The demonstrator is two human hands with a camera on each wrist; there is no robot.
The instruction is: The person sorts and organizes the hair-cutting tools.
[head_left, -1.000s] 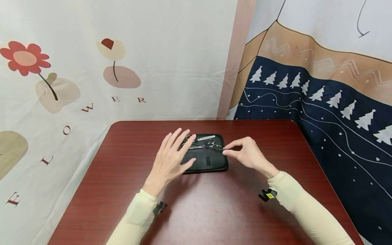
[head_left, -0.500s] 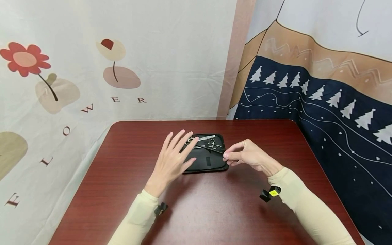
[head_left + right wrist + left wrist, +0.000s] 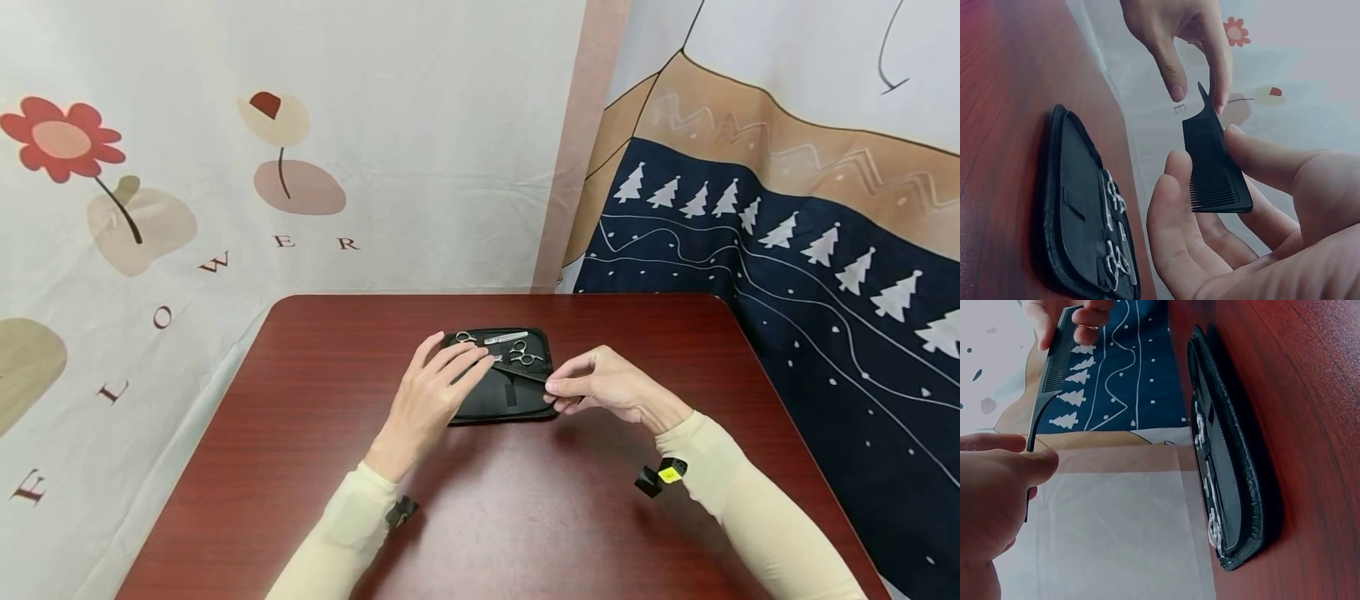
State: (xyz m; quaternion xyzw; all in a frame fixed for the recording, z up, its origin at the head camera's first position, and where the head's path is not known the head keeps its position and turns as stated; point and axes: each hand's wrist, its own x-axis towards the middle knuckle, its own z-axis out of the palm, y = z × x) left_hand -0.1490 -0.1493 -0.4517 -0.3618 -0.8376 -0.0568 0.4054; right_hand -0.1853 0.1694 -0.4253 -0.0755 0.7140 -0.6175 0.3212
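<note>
- head view: your right hand (image 3: 611, 385) pinches the toothed end of a black tail comb (image 3: 519, 372), thumb and fingers curled round it. the comb is held just above the open black tool case (image 3: 501, 400) lying on the dark red table (image 3: 300, 433). your left hand (image 3: 431, 392) reaches its fingertips to the comb's thin tail, fingers slightly bent. silver scissors (image 3: 525, 353) sit at the far edge of the case.
- left wrist view: the comb (image 3: 1054, 369) hangs clear of the case (image 3: 1235, 487), your right hand (image 3: 1069, 319) gripping its toothed end. your left thumb and forefinger meet the tail tip.
- right wrist view: your right fingers (image 3: 1179, 219) and thumb clasp the comb (image 3: 1213, 169). your left hand (image 3: 1185, 37) touches the tail with one fingertip, its thumb not quite closed on it.
</note>
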